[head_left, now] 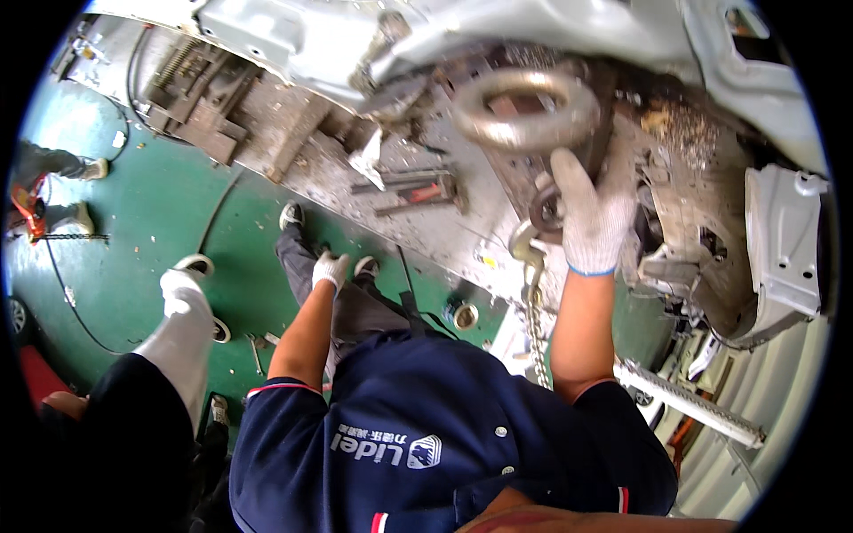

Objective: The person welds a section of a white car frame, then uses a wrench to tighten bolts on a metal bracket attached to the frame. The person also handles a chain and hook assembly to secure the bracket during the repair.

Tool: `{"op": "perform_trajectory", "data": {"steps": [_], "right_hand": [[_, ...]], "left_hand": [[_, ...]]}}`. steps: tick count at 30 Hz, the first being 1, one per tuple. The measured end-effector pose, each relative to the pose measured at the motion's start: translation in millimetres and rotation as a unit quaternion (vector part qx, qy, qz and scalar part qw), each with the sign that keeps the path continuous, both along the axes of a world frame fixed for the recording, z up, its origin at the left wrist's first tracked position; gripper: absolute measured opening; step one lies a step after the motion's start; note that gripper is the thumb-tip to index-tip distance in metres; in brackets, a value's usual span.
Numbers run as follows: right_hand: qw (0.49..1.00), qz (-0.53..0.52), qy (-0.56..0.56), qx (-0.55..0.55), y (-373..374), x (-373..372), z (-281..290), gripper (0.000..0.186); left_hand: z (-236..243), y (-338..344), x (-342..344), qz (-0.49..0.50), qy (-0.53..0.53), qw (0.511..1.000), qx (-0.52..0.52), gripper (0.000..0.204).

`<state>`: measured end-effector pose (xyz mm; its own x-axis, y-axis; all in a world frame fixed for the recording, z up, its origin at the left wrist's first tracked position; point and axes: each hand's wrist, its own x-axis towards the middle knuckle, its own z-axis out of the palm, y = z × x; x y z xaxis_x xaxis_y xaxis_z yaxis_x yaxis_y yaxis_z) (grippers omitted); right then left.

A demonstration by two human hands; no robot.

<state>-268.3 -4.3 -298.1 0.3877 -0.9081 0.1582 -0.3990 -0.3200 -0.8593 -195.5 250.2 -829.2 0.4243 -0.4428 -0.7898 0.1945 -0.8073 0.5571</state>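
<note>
My right hand (593,209), in a white knitted glove, grips a dark metal bracket (548,206) at the bodywork's edge, some fingertips hidden. Just above it is a thick steel ring (524,133). A hook (529,249) with a hanging chain (536,324) is beside that hand, at the bracket's lower end. My left hand (329,271), also gloved, hangs by my trouser leg, fingers curled, with nothing visible in them.
White car bodywork (764,240) borders the grimy metal platform (267,115), where tools (413,191) and scrap lie. On the green floor (133,231) are cables and a can (462,315). Another person (182,329) in white trousers stands close at left; another's legs (67,164) show beside orange equipment (31,209).
</note>
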Motion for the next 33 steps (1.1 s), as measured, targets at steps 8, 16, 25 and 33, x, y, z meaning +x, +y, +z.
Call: {"op": "perform_trajectory", "data": {"steps": [8,16,25,33], "right_hand": [[0.987,-0.025,0.125,-0.101,-7,-6,-1,0.077],[0.996,-0.029,0.062,-0.054,-12,-21,-22,0.084],[0.997,-0.047,0.054,0.040,9,6,0,0.050],[0.968,-0.048,0.209,-0.129,-1,-3,0,0.077]], "left_hand": [[-12,119,121,0.081,-0.104,0.983,0.129,0.060],[-29,137,178,0.207,0.001,0.969,0.132,0.059],[-23,87,237,0.230,0.140,0.961,0.056,0.037],[-14,5,335,-0.011,0.082,0.993,0.083,0.029]]}}
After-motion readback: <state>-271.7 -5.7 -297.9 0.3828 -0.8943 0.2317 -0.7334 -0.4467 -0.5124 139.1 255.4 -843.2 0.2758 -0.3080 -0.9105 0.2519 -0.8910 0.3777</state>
